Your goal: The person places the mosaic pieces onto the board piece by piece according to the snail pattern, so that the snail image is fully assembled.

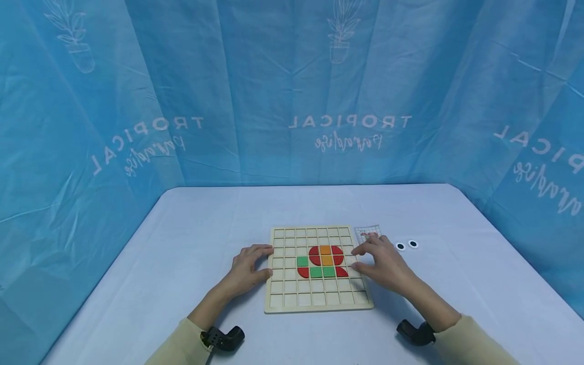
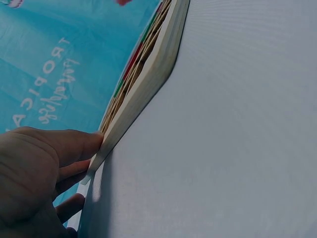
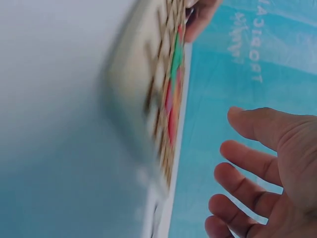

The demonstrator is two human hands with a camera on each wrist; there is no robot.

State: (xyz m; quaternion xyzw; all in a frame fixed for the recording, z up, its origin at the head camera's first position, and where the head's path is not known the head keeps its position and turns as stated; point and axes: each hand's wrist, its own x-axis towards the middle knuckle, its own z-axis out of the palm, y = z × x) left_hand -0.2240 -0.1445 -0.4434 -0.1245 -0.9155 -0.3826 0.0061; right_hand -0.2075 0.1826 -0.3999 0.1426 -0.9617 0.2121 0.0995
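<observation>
A pale wooden grid board [image 1: 318,308] lies on the table in the head view. Set in its cells are red rounded quarter pieces [image 1: 315,260], orange squares [image 1: 326,260] and green squares [image 1: 316,272]. My left hand [image 1: 248,268] touches the board's left edge with thumb and fingertips; the left wrist view shows the thumb [image 2: 84,146] against the rim. Over the board's right edge hovers my right hand [image 1: 385,263], fingers loosely spread. In the right wrist view this hand [image 3: 262,173] holds nothing and stands apart from the blurred board.
A small printed grid card [image 1: 365,230] lies at the board's upper right, partly covered by my right hand. Beyond that hand are two round black-and-white eye discs [image 1: 413,244]. Blue printed curtains [image 1: 292,91] surround the white table [image 1: 219,213].
</observation>
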